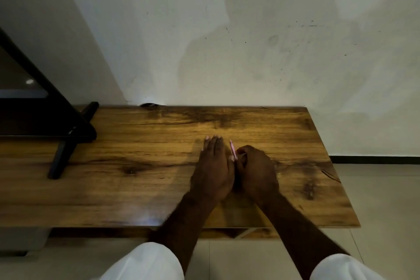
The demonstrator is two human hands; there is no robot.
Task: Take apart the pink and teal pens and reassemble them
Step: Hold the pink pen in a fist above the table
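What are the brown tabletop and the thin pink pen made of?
The brown tabletop looks like wood or wood-look laminate: grain, dark knots, a soft sheen. The thin pink pen, in the right hand, is probably plastic: even colour, pale highlight, though blurred.

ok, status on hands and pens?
Left hand open over table, fingers straight. Right hand grips pink pen. Teal pen not in view. Black stand far left, apart from hands.
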